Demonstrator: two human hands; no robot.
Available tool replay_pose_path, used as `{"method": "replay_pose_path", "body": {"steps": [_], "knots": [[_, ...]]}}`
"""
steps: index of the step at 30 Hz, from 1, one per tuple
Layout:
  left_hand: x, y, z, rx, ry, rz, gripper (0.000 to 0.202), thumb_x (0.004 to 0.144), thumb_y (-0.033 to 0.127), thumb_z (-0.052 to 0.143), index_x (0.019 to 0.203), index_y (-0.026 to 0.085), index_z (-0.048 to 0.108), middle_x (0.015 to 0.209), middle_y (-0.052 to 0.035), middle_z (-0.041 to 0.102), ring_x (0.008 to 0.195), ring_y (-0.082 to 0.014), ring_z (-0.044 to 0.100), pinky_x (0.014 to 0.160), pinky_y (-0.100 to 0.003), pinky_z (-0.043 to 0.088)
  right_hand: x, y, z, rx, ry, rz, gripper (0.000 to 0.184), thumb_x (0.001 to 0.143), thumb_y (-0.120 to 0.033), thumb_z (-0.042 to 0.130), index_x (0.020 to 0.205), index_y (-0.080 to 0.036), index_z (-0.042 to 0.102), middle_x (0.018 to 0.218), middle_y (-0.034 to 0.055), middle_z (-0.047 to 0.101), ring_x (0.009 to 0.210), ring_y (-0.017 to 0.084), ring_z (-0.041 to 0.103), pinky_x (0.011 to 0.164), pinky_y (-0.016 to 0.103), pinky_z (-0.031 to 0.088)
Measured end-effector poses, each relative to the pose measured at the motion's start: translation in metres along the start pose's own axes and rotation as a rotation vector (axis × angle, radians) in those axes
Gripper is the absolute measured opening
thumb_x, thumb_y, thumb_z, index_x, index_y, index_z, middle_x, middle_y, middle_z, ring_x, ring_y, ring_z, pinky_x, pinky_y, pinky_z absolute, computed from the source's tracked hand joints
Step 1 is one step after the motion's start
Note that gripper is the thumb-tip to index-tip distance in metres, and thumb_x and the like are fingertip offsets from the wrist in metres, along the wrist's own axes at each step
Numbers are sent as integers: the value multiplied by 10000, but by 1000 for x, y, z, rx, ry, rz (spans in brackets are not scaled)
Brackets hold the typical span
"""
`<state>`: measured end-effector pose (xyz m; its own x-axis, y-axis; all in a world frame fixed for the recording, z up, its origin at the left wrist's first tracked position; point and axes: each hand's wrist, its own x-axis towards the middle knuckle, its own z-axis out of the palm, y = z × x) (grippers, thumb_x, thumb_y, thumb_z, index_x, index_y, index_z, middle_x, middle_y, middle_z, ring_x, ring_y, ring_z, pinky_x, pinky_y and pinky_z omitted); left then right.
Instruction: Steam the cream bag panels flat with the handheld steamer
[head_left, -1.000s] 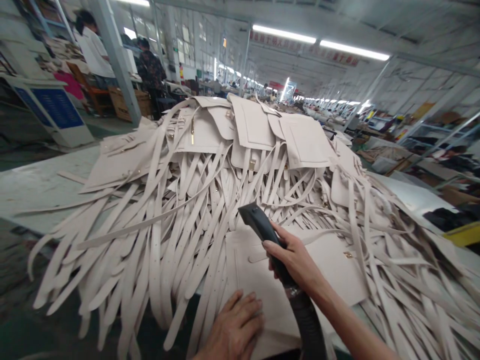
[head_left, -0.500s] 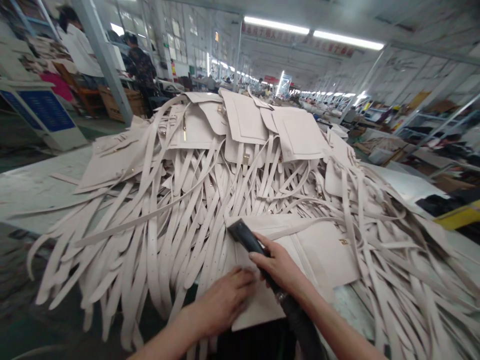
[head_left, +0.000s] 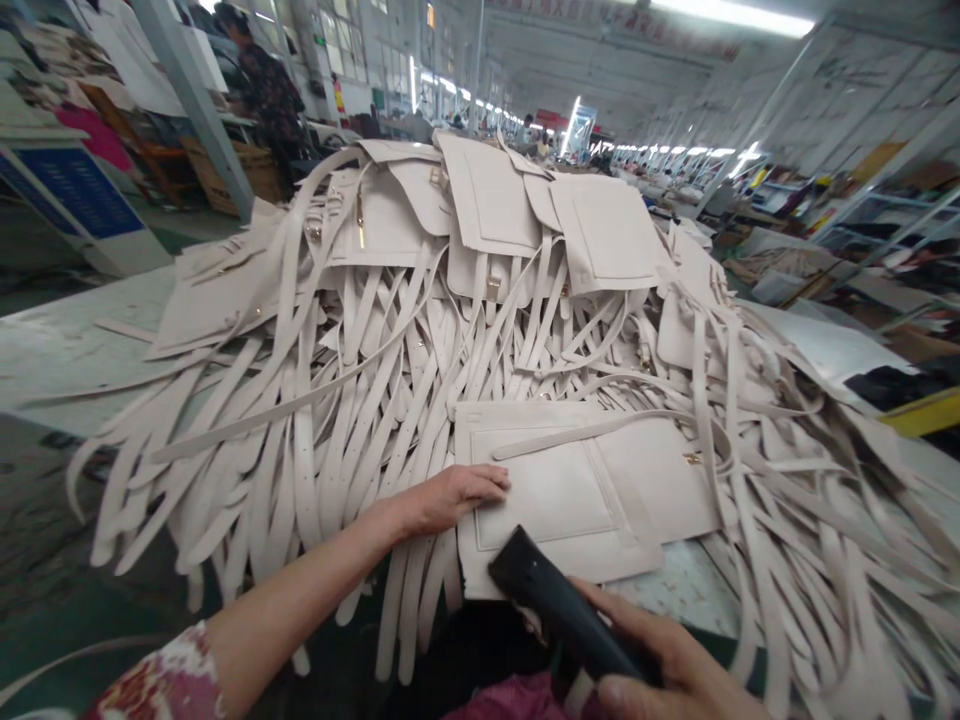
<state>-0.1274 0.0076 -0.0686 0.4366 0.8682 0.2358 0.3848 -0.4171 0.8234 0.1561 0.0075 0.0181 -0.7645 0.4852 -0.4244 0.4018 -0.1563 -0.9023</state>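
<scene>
A beige bag panel (head_left: 555, 490) with a stitched rectangle lies at the near edge of the heap, a loose strap across it. My left hand (head_left: 457, 495) rests on the panel's left edge, its fingers stretched out flat. At the lower right my right hand (head_left: 660, 650) is wrapped round a black handheld tool with a flat nozzle (head_left: 555, 590). The nozzle end points up and left, over the panel's near edge. Joined to the panel on the right is a plain flap with a small gold clasp (head_left: 691, 459).
A big heap of beige bag pieces (head_left: 487, 190) with many dangling straps (head_left: 300, 480) covers most of the pale table (head_left: 45, 350). A metal post (head_left: 195, 110) and a blue-and-white cabinet (head_left: 79, 190) stand at the left. A person in dark patterned clothes (head_left: 266, 90) is behind.
My right hand has drawn the black tool down and toward me, off the panel's middle. My left hand has moved up to the panel's left edge, and the panel now lies flatter.
</scene>
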Motion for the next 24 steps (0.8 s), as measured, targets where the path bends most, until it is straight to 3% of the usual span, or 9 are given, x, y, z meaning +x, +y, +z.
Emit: {"method": "replay_pose_path", "body": {"steps": [1, 3, 8, 11, 17, 20, 24], "knots": [[-1, -2, 2, 8, 2, 0, 283, 881, 140, 384, 1024, 141, 628, 1136, -94, 559, 1126, -160, 458, 1002, -285, 318, -2, 0, 2, 6, -29, -4, 532, 720, -233, 605, 1237, -272, 485, 1079, 3, 592, 1046, 248, 495, 925, 316, 360], [-2, -5, 4, 29, -3, 9, 281, 878, 131, 385, 1008, 140, 633, 1134, -95, 558, 1127, -160, 455, 1002, -291, 320, -1, -1, 6, -9, -57, -9, 566, 706, -191, 593, 1251, -274, 467, 1028, -5, 606, 986, 246, 518, 906, 324, 365], [-2, -6, 6, 53, -8, 21, 290, 860, 93, 388, 1003, 149, 634, 1136, -92, 557, 1136, -160, 449, 1002, -302, 326, 11, -5, 16, -125, -136, 1, 561, 666, -134, 553, 1209, -267, 509, 810, -34, 620, 754, 186, 543, 708, 246, 423], [-1, -6, 6, 49, -8, 12, 284, 858, 93, 393, 993, 141, 639, 1130, -98, 561, 1134, -162, 452, 1001, -301, 328, 9, -8, 16, -144, -179, 19, 551, 657, -122, 549, 1186, -272, 528, 839, -45, 622, 709, 157, 540, 587, 192, 390], [-1, -5, 5, 48, -3, 13, 273, 860, 108, 403, 991, 138, 640, 1126, -99, 564, 1125, -166, 460, 993, -301, 339, -7, -10, 0, -182, -117, 73, 600, 652, -143, 567, 1229, -292, 495, 961, -28, 625, 975, 247, 526, 852, 270, 392], [-1, -6, 5, 49, 2, 3, 267, 868, 130, 403, 987, 137, 642, 1127, -103, 564, 1126, -166, 459, 993, -306, 339, -6, -6, 1, -234, -129, 39, 595, 664, -194, 573, 1249, -245, 477, 1016, 1, 619, 929, 252, 548, 807, 272, 420], [-1, -5, 6, 30, 13, -14, 261, 882, 188, 409, 1013, 166, 634, 1123, -87, 571, 1131, -168, 457, 1000, -321, 331, 4, -4, 19, -337, -103, 50, 618, 681, -210, 566, 1283, -238, 428, 986, 14, 627, 841, 215, 566, 731, 253, 435]]}}
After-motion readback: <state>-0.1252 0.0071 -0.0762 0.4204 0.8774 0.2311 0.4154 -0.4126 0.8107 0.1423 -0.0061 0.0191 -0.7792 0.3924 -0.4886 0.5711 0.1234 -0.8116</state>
